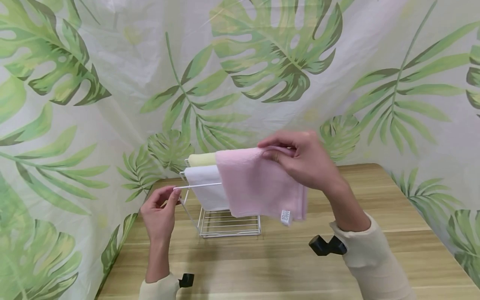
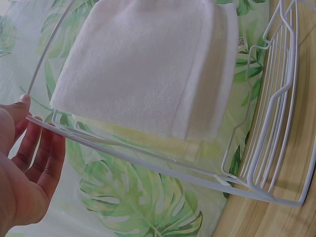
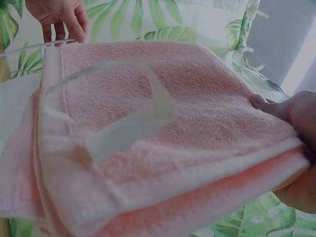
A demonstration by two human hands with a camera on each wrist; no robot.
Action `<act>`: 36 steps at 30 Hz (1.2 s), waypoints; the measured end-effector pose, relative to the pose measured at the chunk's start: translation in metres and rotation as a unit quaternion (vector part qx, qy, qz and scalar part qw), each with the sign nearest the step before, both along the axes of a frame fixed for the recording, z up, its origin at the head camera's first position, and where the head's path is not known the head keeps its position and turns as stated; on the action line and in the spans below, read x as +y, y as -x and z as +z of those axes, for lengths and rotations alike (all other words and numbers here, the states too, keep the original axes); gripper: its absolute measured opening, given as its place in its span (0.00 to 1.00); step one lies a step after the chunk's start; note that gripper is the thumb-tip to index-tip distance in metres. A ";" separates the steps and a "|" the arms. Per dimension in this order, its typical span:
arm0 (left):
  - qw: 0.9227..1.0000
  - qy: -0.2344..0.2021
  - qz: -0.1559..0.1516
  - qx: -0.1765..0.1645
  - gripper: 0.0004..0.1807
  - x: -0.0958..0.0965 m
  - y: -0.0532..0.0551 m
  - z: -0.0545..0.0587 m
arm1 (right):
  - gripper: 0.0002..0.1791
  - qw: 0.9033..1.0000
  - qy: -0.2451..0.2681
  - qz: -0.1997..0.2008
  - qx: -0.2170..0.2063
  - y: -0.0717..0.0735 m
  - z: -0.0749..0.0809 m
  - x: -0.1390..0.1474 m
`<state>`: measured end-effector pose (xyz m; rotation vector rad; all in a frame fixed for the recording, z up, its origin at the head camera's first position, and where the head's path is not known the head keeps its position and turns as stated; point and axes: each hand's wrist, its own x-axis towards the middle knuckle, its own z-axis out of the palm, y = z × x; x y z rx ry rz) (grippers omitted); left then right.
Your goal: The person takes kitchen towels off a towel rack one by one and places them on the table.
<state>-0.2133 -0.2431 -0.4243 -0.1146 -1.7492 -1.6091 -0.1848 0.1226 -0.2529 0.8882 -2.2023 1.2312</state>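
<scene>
Pinched: pink towel (my right hand), wire rack (left hand) | white towel, yellow towel hung | pink apparently unfinished

You are working in a curtained-off, makeshift booth: leaf-printed sheeting hangs behind the wood-grain worktop and along both its sides. Your right wrist view shows pale clips along the sheeting's edge, with a plain grey surface and a bright strip beyond it. Whether a home or a studio surrounds you cannot be told.
</scene>
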 end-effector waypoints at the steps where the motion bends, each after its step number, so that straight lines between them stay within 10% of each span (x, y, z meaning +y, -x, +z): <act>1: 1.000 0.000 0.001 0.000 0.09 0.000 0.000 0.000 | 0.08 1.000 -0.001 -0.002 -0.002 0.000 -0.002 0.002; 36: 1.000 -0.003 0.001 -0.002 0.10 0.001 0.001 -0.001 | 0.08 0.988 -0.046 -0.047 -0.138 -0.015 -0.100 0.042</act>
